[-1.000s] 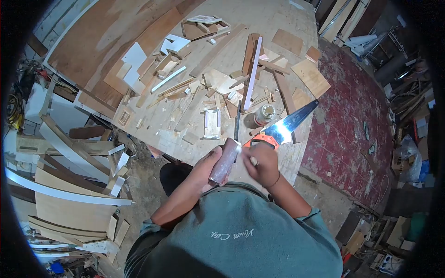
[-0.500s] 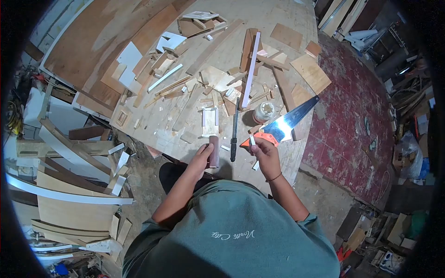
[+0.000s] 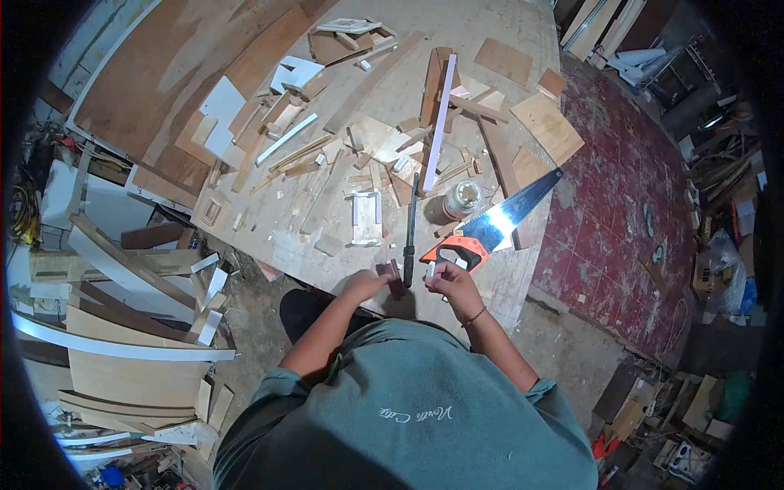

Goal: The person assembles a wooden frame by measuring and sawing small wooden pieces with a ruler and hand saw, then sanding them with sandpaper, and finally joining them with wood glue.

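The left hand [image 3: 365,285], fingers closed, grips a dull brown block [image 3: 396,282] at three o'clock; the right hand [image 3: 456,287] pinches a small white stick [image 3: 430,270] at its fingertips' ten o'clock. Beyond, at one o'clock, lies a shiny, toothed, orange-handled steel saw [image 3: 505,222].

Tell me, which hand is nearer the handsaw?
Right: the right hand is close beside the handsaw, near its orange handle; the left hand is farther away, to its left.

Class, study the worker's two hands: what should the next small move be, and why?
Probably bring the small white piece over to the brown block: the right hand pinches the piece, the left hand holds the block, and the two things are near each other but apart.
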The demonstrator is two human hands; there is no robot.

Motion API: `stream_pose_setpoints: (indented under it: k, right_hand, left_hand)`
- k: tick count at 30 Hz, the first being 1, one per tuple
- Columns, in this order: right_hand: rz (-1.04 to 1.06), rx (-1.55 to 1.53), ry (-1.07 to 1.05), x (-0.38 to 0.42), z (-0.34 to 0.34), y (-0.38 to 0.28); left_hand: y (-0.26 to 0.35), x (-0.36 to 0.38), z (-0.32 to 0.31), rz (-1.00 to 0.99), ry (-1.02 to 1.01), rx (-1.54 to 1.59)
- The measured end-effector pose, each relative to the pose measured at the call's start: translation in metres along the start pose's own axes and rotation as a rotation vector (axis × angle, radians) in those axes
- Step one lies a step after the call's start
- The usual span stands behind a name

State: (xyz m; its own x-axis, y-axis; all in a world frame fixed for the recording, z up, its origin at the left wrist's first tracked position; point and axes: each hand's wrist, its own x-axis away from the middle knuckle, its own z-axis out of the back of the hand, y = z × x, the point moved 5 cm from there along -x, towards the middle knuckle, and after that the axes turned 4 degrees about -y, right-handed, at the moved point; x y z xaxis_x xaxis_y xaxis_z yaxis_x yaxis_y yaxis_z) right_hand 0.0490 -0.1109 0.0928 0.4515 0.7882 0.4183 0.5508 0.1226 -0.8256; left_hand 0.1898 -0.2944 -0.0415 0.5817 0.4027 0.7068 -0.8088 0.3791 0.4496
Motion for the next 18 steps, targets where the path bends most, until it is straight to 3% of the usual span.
stream_pose_setpoints:
  k: [2, 4, 7, 9, 10, 12, 14, 18]
  right_hand:
    - [0.045, 0.024, -0.013, -0.002, 0.002, -0.002]
    - [0.055, 0.044, -0.005, -0.004, 0.007, -0.002]
    - [0.053, 0.152, -0.001, -0.002, 0.008, -0.005]
    - [0.095, 0.166, 0.002, -0.004, 0.006, -0.009]
    - [0.097, 0.165, 0.008, -0.002, 0.001, -0.015]
    - [0.15, 0.086, 0.033, 0.005, -0.011, -0.035]
    - [0.167, 0.106, 0.026, 0.009, -0.015, -0.045]
    - [0.235, 0.054, -0.009, 0.013, -0.021, -0.05]
  left_hand:
    - [0.029, 0.027, 0.035, -0.102, 0.039, -0.122]
    - [0.039, 0.036, 0.078, -0.14, 0.317, 0.046]
    - [0.053, 0.033, 0.124, -0.202, 0.472, 0.171]
    - [0.072, 0.03, 0.134, -0.302, 0.268, 0.369]
    - [0.085, 0.041, 0.137, -0.306, 0.264, 0.366]
    - [0.131, 0.072, 0.117, -0.441, -0.165, 0.617]
    - [0.157, 0.094, 0.097, -0.49, -0.359, 0.65]
    - [0.179, 0.109, 0.077, -0.575, -0.379, 0.79]
